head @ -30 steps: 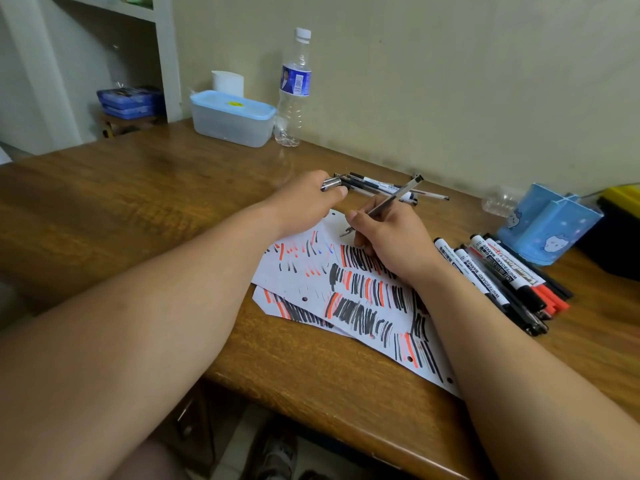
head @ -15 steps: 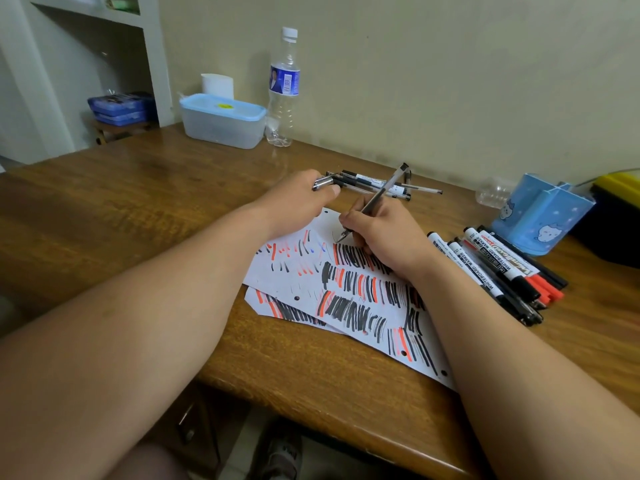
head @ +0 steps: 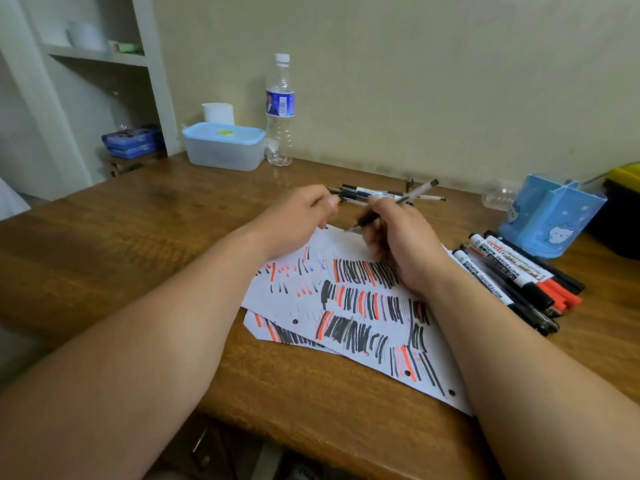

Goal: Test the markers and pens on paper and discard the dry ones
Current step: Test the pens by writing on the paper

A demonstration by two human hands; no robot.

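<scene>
My right hand (head: 398, 237) grips a thin black pen (head: 415, 191), its bare tip just over the white top corner of the test paper (head: 349, 306). Several black and red strokes cover that sheet, and a second sheet lies under it. My left hand (head: 294, 223) rests at the paper's upper left edge with curled fingers; whether they hold anything is hidden. Behind both hands lies a small pile of thin pens (head: 367, 192). Right of my right wrist lies a heap of whiteboard markers (head: 512, 271), black and red.
A blue pen holder (head: 554, 216) stands at the right, with a yellow-and-black object (head: 623, 195) beyond it. A water bottle (head: 280, 109) and a lidded plastic box (head: 223, 147) stand at the back left by the wall. The table's front edge (head: 311, 441) is near my elbows.
The pen in my right hand has tilted flatter, its tip staying over the top of the sheet. My left hand keeps its place. The view has tilted up a little.
</scene>
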